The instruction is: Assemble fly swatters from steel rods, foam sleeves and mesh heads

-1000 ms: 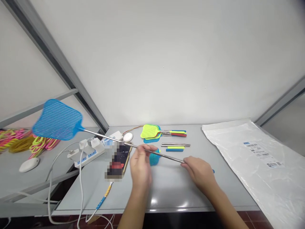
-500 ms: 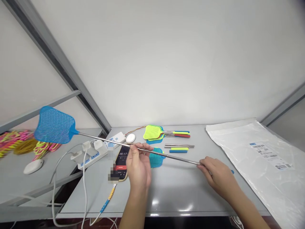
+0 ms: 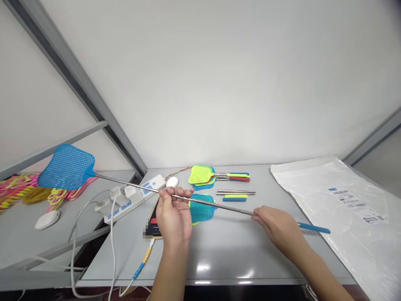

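Observation:
A blue fly swatter (image 3: 67, 166) with a long, extended metal rod slants across the view, its mesh head at the far left and its blue grip at the right. My left hand (image 3: 174, 213), palm up, is closed around the rod near its middle. Further right, my right hand (image 3: 277, 228) grips the rod from above, with the blue handle showing beyond it. Below the rod lie a blue-green swatter head (image 3: 202, 207) and a yellow edge under it. Loose metal rods (image 3: 236, 192) rest beside a yellow grip sleeve (image 3: 236, 196) and a blue grip sleeve (image 3: 234, 200).
Several swatters (image 3: 201, 174) are stacked by the back wall. A white plastic mailer (image 3: 332, 209) covers the right side. At left are a power strip (image 3: 153, 184) with cables, a phone (image 3: 153, 225), white round devices (image 3: 172, 182) and colourful cords (image 3: 21, 188).
The swatter has shifted left and slightly down at its head. My left hand has moved left with it; more of the blue handle now shows past my right hand.

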Demonstrator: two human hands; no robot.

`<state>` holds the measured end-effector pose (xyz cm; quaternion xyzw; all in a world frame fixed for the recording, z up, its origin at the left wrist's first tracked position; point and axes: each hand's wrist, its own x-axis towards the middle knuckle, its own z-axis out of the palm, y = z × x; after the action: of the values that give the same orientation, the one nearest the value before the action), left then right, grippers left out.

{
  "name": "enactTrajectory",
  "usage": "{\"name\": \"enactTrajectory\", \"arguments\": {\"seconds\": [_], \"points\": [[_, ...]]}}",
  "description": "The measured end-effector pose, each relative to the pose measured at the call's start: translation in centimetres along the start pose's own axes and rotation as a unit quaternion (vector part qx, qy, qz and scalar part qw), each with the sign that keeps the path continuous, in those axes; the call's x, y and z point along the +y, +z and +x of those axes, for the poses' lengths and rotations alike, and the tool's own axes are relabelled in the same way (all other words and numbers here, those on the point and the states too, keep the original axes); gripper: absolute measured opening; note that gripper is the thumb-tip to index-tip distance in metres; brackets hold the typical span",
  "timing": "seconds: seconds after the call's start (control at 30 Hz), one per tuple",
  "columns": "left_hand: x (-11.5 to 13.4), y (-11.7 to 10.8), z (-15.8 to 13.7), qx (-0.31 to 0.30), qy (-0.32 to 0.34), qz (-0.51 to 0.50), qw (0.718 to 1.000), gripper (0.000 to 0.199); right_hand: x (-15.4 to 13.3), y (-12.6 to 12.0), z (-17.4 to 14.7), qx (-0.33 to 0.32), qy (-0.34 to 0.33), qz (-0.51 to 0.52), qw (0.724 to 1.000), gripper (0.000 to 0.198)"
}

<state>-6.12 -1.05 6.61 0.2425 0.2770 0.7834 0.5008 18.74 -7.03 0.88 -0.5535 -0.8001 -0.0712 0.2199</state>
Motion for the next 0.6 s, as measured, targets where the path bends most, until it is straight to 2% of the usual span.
{"name": "enactTrajectory", "arguments": {"seconds": [0.1,0.2,0.3,0.4,0.5,0.6], "points": [[-0.3,-0.1,0.1,-0.026,-0.001,0.028,0.999,0.029,1.8,-0.4,-1.0,0.007,0.008,-0.008,1.000,0.035],[-2.0,0.1,-1.0,-0.036,-0.016,0.028,0.999,0.029,3.4,-0.9,-1.6,0.031,0.021,-0.007,0.999,0.032],[-4.0,0.5,-2.5,-0.060,-0.058,0.056,0.995,0.034,4.1,-0.8,-2.2,0.039,0.025,0.007,0.999,0.028],[-5.7,1.1,-4.0,-0.137,-0.129,0.105,0.976,0.033,3.7,-0.2,-2.6,0.027,0.036,0.023,0.999,0.027],[-7.4,1.6,-5.5,-0.224,-0.195,0.143,0.944,0.031,2.9,0.3,-2.6,0.011,0.053,0.044,0.998,0.027],[-8.2,1.8,-5.9,-0.249,-0.223,0.146,0.931,0.034,2.8,0.4,-2.4,-0.019,0.079,0.064,0.995,0.028]]}}
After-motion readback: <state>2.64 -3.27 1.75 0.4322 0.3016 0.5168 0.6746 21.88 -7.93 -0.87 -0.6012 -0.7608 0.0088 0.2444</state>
